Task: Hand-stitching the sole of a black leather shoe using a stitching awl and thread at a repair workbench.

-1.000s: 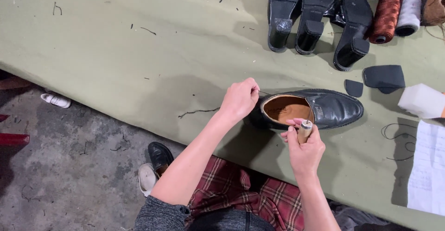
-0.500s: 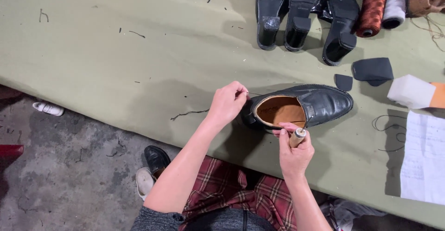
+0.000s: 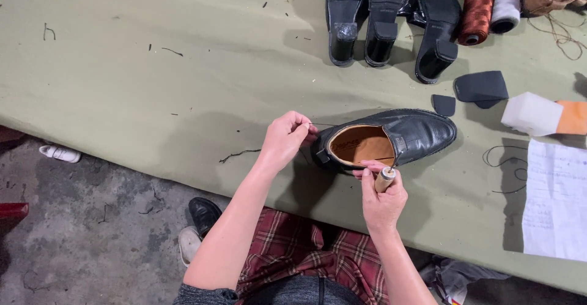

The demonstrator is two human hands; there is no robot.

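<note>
Pinching a thin dark thread (image 3: 321, 125) between fingers and thumb, the left hand (image 3: 282, 141) is pulling it tight beside the heel of the shiny black leather shoe (image 3: 391, 138). This grip is closed on the thread, and the thread is running straight from the fingers to the back of the shoe. The right hand (image 3: 382, 196) is wrapped in a closed grip around the small round wooden handle of a sewing awl (image 3: 385, 179). The metal tip of the awl is pointing up at the near edge of the shoe's opening, but I cannot tell if it is poking in.

The shoe is lying on the green cloth-covered table (image 3: 183, 60), near the edge close to the person, with its toe pointing right and its tan inside showing.

It looks like the person is sewing the shoe by hand and is now pulling one stitch snug. For the next stitch, the awl tip needs to go just beside the last hole while the other hand is keeping the thread tight.

Far back on the table, three black shoe soles with heels (image 3: 391, 23) are lying face down. Beside them, a rust-brown thread spool (image 3: 479, 6) and a grey thread spool (image 3: 505, 2) are resting. A white foam block (image 3: 531, 114) and a white paper sheet (image 3: 555, 198) are lying off to the right.
</note>
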